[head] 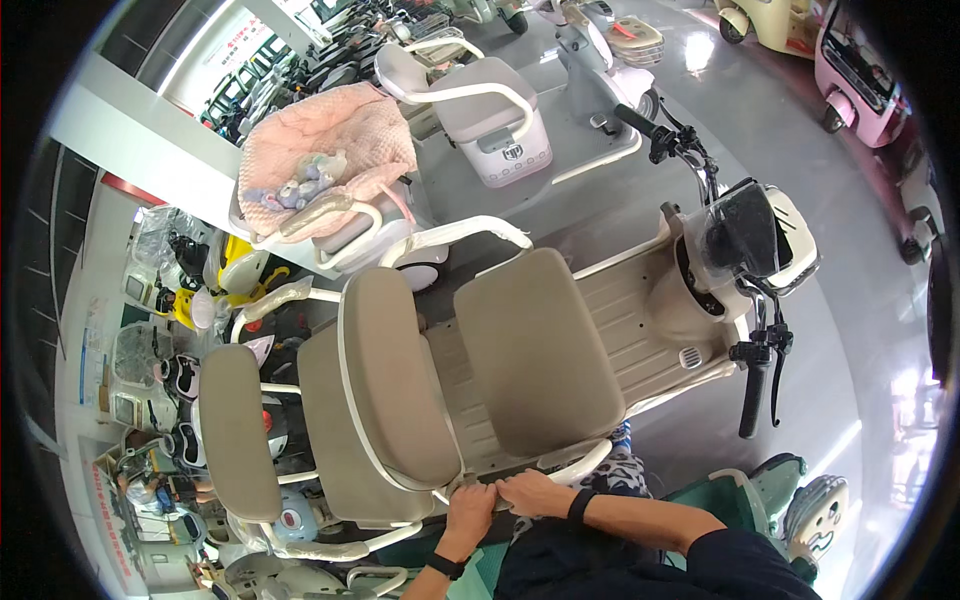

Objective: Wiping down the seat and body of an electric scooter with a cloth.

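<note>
A beige electric tricycle with a front seat point(536, 352) and its tall backrest point(397, 375) stands before me. My left hand point(471, 514) is closed at the near white tubular armrest point(585, 463), beside the lower edge of the backrest. Right beside it, my right hand point(534, 495) also grips there, thumb side towards the left hand. Clear film shows on this armrest; the exact bit between my fingers is hidden. On the far side, the other armrest point(472, 229) carries loose whitish wrapping. Behind are a rear seat point(337, 427) and a rear backrest point(238, 431).
The handlebar with a black grip point(754, 401) and a clear-covered display point(739, 232) is at the right. A pink blanket point(322, 142) with plush toys covers a neighbouring vehicle. A green vehicle point(705, 499) stands close at my right. Several scooters fill the left and back.
</note>
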The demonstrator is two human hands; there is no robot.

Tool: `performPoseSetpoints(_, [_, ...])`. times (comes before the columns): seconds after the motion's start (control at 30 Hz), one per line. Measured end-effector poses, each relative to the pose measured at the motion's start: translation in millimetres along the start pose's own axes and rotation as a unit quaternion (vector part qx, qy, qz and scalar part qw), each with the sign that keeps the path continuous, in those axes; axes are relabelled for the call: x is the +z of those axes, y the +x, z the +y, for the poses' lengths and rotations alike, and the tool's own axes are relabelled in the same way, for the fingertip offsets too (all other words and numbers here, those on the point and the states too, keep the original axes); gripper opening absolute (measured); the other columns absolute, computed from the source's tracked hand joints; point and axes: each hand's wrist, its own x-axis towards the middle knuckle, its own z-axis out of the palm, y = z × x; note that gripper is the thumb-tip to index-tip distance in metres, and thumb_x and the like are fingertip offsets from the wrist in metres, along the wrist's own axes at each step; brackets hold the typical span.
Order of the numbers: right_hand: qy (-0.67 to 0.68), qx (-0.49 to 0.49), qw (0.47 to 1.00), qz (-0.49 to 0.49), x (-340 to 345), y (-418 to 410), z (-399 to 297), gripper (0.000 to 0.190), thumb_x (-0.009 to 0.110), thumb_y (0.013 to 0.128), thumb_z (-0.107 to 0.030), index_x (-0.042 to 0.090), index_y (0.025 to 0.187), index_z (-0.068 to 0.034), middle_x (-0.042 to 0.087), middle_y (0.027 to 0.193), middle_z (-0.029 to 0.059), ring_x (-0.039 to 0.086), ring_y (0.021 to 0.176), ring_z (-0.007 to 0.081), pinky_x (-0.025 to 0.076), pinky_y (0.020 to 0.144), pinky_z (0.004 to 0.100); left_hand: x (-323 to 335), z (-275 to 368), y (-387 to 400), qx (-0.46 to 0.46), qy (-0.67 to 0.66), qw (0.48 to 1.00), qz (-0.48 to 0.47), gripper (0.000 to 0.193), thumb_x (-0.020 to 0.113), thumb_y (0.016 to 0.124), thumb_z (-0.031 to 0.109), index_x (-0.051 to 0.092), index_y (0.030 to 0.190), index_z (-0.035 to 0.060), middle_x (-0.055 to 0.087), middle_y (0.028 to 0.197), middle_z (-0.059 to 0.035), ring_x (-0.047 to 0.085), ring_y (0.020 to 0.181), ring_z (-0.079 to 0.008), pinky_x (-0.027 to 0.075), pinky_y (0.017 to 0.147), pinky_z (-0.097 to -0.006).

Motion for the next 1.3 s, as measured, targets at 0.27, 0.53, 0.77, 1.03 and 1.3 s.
performPoseSetpoints(0.27, [-0.004,0.0,1.0,0.028,-11,-34,22,0.038,0.066,0.081,-0.027,0.058,0.109,-0.004,0.068,0.091,0.0121,0.068,0.089,0.0319,0.05,0.074,0.0454,1,22,25,-0.028,-0.07,0.993,-0.086,0.023,0.066,0.075,0.011,0.058,0.097,0.007,0.066,0.083,-0.0123,0.066,0.083,-0.0346,0.051,0.071,-0.0475])
performPoseSetpoints(0.53, [0.044,0.059,0.996,0.051,-14,-82,70,0.04,0.069,0.075,-0.023,0.058,0.11,-0.006,0.066,0.1,0.0112,0.064,0.099,0.0311,0.047,0.081,0.0441,19,62,77,-0.005,-0.122,0.982,-0.142,0.034,0.068,0.075,0.017,0.058,0.106,0.0072,0.069,0.093,-0.0184,0.066,0.09,-0.0399,0.051,0.074,-0.0526])
performPoseSetpoints(0.77, [0.143,0.074,0.982,0.101,10,-110,112,0.035,0.07,0.073,-0.013,0.055,0.103,-0.005,0.063,0.102,0.0136,0.06,0.106,0.0342,0.043,0.092,0.0452,34,95,118,0.018,-0.111,0.973,-0.199,0.045,0.072,0.073,0.024,0.057,0.111,0.0055,0.07,0.09,-0.0216,0.067,0.087,-0.0434,0.052,0.073,-0.0535])
performPoseSetpoints(1.03, [0.249,0.053,0.948,0.191,45,-118,145,0.045,0.071,0.068,-0.007,0.054,0.11,-0.005,0.057,0.11,0.0122,0.053,0.113,0.0329,0.038,0.103,0.0455,46,122,149,0.027,-0.078,0.965,-0.249,0.029,0.068,0.075,0.018,0.064,0.096,-0.0006,0.069,0.086,-0.0244,0.068,0.082,-0.0425,0.054,0.074,-0.0519])
performPoseSetpoints(1.3, [0.215,0.086,0.955,0.187,67,-127,175,0.068,0.074,0.067,-0.009,0.051,0.13,-0.006,0.055,0.124,0.0116,0.048,0.126,0.0312,0.032,0.111,0.0473,76,143,174,0.071,-0.075,0.974,-0.202,0.035,0.079,0.075,0.033,0.068,0.083,0.0006,0.07,0.082,-0.0214,0.07,0.079,-0.0378,0.056,0.071,-0.0479])
